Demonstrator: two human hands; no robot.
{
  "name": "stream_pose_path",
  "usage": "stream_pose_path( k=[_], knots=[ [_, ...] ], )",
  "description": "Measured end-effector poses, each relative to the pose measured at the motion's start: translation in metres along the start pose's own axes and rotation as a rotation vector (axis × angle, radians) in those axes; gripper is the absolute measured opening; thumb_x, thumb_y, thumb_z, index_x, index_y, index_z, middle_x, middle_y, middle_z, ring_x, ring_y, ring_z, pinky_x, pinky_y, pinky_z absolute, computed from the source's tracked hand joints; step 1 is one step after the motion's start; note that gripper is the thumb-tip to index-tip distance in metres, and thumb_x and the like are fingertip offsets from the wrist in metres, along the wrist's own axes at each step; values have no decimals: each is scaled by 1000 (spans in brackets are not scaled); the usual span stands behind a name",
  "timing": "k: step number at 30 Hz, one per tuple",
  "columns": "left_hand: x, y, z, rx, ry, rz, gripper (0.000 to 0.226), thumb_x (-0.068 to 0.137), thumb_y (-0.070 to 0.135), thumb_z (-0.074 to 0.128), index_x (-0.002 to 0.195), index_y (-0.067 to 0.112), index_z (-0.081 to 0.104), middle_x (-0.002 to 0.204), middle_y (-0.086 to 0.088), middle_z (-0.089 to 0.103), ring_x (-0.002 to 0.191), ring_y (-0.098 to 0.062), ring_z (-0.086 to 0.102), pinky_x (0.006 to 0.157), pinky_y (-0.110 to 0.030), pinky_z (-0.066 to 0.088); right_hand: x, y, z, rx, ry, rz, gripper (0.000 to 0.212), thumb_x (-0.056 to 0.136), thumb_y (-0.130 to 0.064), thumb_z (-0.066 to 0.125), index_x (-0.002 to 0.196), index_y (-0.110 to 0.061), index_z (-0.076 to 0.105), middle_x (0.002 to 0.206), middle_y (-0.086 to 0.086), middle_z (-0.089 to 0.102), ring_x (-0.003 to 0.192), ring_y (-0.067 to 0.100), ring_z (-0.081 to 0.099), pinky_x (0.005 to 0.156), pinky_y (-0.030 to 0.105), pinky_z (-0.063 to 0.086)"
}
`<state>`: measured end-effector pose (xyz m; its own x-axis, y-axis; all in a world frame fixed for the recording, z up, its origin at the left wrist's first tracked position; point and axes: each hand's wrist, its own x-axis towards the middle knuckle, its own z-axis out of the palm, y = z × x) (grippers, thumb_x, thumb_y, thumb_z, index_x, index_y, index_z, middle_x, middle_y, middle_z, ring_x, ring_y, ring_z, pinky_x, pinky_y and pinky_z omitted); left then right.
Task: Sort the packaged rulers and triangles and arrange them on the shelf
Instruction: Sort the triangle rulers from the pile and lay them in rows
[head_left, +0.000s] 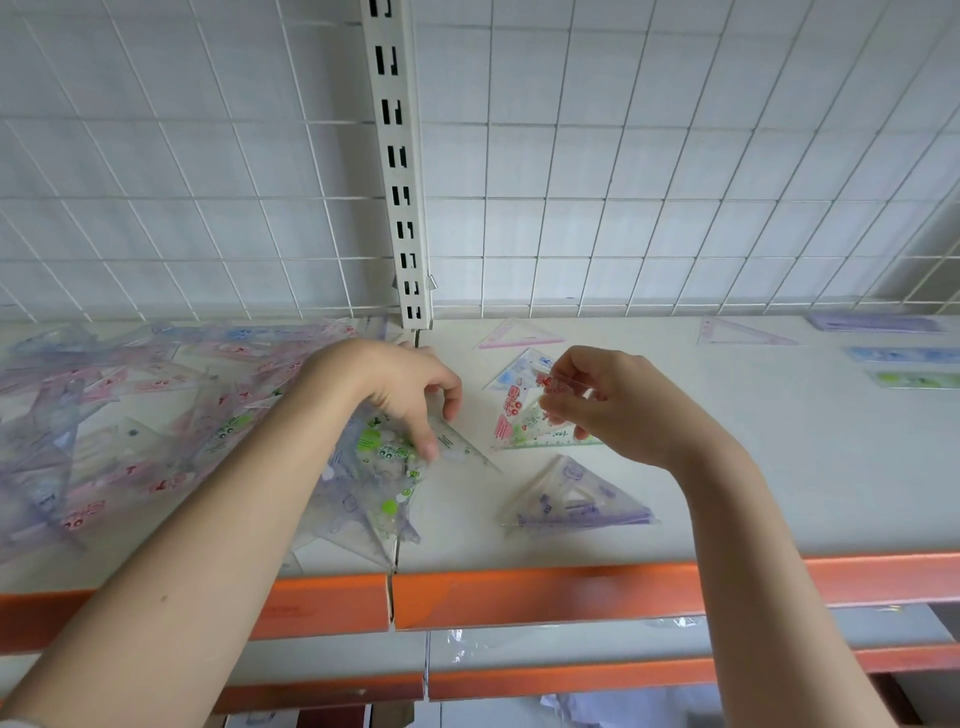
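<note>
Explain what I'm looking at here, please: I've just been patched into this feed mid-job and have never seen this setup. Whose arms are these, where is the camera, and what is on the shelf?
There is no machine: a person works with bare hands, and the single picture comes from a wide-angle camera worn on their head, looking forward and down.

The white shelf has an orange front edge and a wire grid behind it. On its left lies an unsorted heap of clear packaged triangles, printed pink, purple and green.

The left hand reaches to the heap's edge, fingers curled onto a green-printed triangle. The right hand pinches a small red-printed clear packet above a little pile of triangles.

Already laid out: a purple triangle stack near the front, a pink triangle and a purple triangle at the back, and rulers far right.
</note>
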<state>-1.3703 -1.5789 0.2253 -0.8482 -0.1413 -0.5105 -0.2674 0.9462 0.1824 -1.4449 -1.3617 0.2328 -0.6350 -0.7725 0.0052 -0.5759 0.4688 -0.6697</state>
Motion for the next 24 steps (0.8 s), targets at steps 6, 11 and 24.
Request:
stream_pose_path(
  k=[6, 11, 24],
  knots=[
    [-4, -13, 4, -46, 62, 41, 34, 62, 36, 84, 87, 34, 60, 114, 3, 40, 111, -14, 37, 97, -36, 39, -3, 3, 4, -22, 6, 28, 7, 87, -24, 61, 85, -17, 59, 82, -6, 68, 64, 11, 64, 57, 17, 44],
    [-12, -27, 1, 24, 105, -41, 56, 61, 42, 83, 109, 38, 54, 105, 7, 37, 107, -13, 31, 92, -31, 30, -4, -1, 10, -4, 19, 29, 7, 87, -23, 62, 81, -21, 58, 80, -6, 66, 61, 9, 64, 54, 10, 40],
    [-5, -35, 0, -20, 49, -8, 49, 57, 45, 84, 92, 39, 50, 95, 10, 40, 97, -13, 43, 89, -31, 43, -11, -11, 20, -9, 30, 62, 9, 86, -22, 62, 79, -24, 57, 81, -8, 65, 62, 10, 62, 61, 25, 48]
  ],
)
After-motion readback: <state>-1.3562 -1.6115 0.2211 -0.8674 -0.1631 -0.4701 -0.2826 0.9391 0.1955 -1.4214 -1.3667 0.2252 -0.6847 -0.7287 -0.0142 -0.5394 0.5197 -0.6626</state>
